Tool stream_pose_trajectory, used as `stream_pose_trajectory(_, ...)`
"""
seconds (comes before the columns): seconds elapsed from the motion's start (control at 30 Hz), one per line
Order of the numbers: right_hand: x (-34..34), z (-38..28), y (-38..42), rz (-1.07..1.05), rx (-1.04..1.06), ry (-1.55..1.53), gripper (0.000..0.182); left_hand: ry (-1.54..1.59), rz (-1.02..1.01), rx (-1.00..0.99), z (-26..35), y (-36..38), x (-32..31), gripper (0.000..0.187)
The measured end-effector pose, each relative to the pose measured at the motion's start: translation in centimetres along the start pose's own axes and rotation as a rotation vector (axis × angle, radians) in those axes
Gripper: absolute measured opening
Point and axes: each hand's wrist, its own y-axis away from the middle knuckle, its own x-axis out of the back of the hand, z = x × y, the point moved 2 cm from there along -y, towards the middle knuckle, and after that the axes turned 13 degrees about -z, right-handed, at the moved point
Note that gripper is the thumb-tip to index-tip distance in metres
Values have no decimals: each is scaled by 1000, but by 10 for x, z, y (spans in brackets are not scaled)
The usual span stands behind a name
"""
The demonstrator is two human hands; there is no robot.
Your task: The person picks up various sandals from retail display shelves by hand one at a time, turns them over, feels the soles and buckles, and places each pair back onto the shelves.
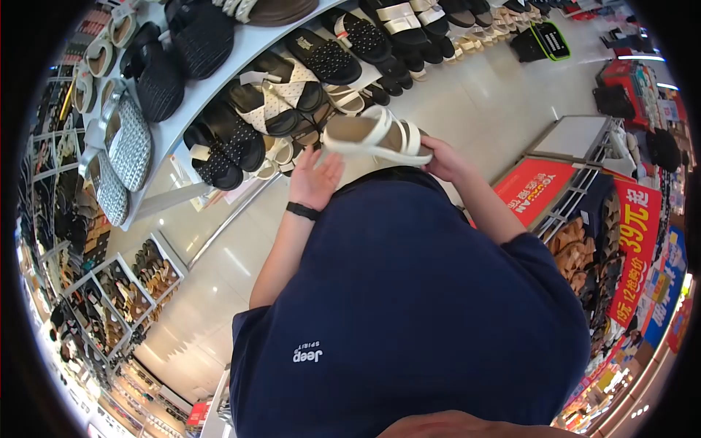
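A white sandal point(376, 136) with a brown insole and several straps is held up in front of my body. My right hand point(443, 158) grips it at its right end. To the left of the sandal, my left hand point(316, 179) is raised with its palm showing and fingers apart, holding nothing; a black band circles that wrist. Just beyond the hands, white dotted sandals point(276, 98) and black studded sandals point(321, 58) sit on the shelf.
A curved white shelf point(191, 109) with shoes runs across the upper left. A metal rail point(230, 219) lies below it. On the right stand a red sign point(531, 191) and a rack of brown shoes point(572, 252). A black-and-green basket point(540, 42) is farther back.
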Motion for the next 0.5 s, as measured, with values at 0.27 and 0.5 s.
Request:
stream_pose_trajectory(0.27,162,6,-169,153,-79,-260,27,127,392,-288,-4,-15,46,13)
stream_pose_trajectory(0.5,219,-1,-264,97,-55,-340,25,91,593,-288,-63,-26,14,9)
